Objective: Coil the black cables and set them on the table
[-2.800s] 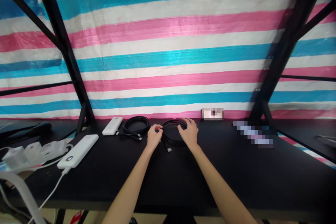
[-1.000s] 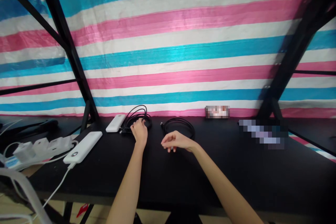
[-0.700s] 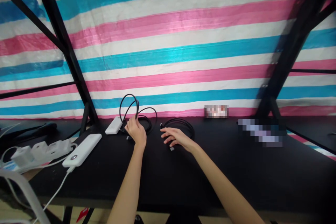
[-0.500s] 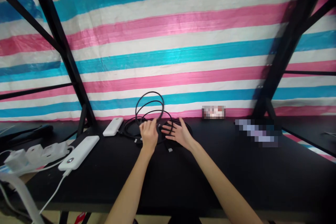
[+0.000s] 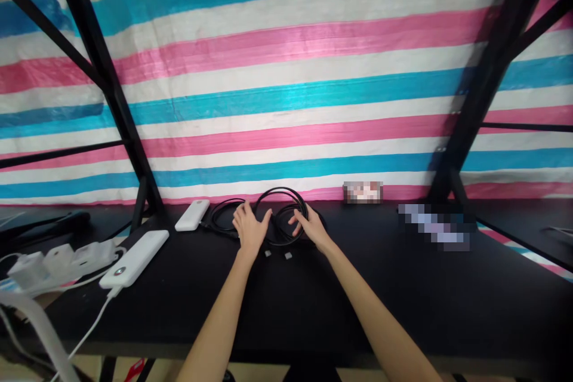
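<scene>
Black cable loops (image 5: 280,191) stand partly raised between my hands, in front of the striped sheet. My left hand (image 5: 250,228) is spread at the left edge of these loops, with nothing visibly gripped. At their right side, my right hand (image 5: 313,228) has its fingers curled around the coiled cable. Another black coil (image 5: 219,215) lies on the table to the left of my left hand. Two small pale connectors rest just in front of the loops, one (image 5: 288,255) nearer my right hand and one (image 5: 268,253) nearer my left.
A small white power bank (image 5: 192,215) and a larger one (image 5: 134,259) with a white cable lie on the black table (image 5: 286,316). Chargers (image 5: 60,262) crowd the far left. Blurred items (image 5: 363,192) sit at the back right. Black frame posts stand on both sides.
My left hand has let go of the raised cable loops and opened. The loops have dropped lower and to the right, and my right hand has closed around them.
</scene>
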`<act>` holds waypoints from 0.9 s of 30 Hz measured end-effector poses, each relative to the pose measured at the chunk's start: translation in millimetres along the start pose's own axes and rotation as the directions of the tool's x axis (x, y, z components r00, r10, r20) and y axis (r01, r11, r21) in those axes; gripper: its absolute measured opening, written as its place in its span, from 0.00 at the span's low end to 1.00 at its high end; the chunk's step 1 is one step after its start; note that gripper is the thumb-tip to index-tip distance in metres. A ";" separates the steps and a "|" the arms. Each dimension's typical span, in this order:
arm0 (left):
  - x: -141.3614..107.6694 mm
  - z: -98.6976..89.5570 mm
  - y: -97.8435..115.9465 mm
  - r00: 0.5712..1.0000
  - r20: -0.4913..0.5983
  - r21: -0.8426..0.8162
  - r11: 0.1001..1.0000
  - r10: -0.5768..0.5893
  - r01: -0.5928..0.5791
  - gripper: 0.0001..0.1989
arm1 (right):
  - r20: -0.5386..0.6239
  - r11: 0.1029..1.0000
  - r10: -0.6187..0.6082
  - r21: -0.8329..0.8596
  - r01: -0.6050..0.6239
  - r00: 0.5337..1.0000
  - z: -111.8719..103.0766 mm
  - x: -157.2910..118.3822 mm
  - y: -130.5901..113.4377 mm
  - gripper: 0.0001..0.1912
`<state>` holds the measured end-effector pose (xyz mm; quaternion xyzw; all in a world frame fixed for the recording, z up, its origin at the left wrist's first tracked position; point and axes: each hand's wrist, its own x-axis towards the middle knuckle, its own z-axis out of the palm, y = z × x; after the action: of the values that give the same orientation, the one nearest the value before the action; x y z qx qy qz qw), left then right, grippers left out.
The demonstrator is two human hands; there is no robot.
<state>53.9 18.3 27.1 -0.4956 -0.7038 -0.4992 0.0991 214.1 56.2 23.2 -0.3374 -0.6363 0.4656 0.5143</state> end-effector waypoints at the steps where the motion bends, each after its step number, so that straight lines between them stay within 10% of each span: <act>1: 3.3 2.4 -6.5 0.995 0.007 -0.055 0.993 -0.104 0.104 0.32 | 0.047 0.999 -0.041 0.027 0.040 0.998 1.8 -1.3 -2.9 0.21; 3: 8.1 6.5 -16.7 0.957 0.165 -0.296 0.914 -0.238 0.279 0.28 | 0.100 0.996 -0.058 0.078 0.050 0.993 4.2 -3.6 -8.0 0.25; 6: 12.8 10.0 -22.8 0.845 0.398 -0.643 0.547 -0.358 0.535 0.21 | 0.073 0.995 0.022 0.100 -0.029 0.997 6.6 -6.1 -8.1 0.28; 10: 21.2 8.7 -25.9 0.757 0.392 -0.775 0.255 -0.524 0.578 0.22 | 0.105 0.973 0.219 0.050 -0.225 0.970 17.9 -9.8 -0.9 0.25; 16: 32.5 5.1 -40.4 0.689 0.217 -0.822 0.251 -0.691 0.511 0.14 | 0.161 0.947 0.259 0.151 -0.283 0.952 72.5 0.5 2.9 0.19; 21: 33.6 0.7 -48.8 0.664 0.053 -0.719 0.433 -0.746 0.543 0.07 | 0.093 0.893 0.378 0.225 -0.389 0.921 123.1 27.6 14.8 0.23; 27: 34.6 -0.4 -53.4 0.675 -0.091 -0.401 0.647 -0.733 0.649 0.34 | 0.109 0.853 0.446 0.247 -0.459 0.888 141.7 34.5 37.0 0.13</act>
<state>-5.8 38.2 17.0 -0.1307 -0.7257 -0.6680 -0.1004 66.6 65.3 -5.1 -0.3941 -0.4829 0.6625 0.4154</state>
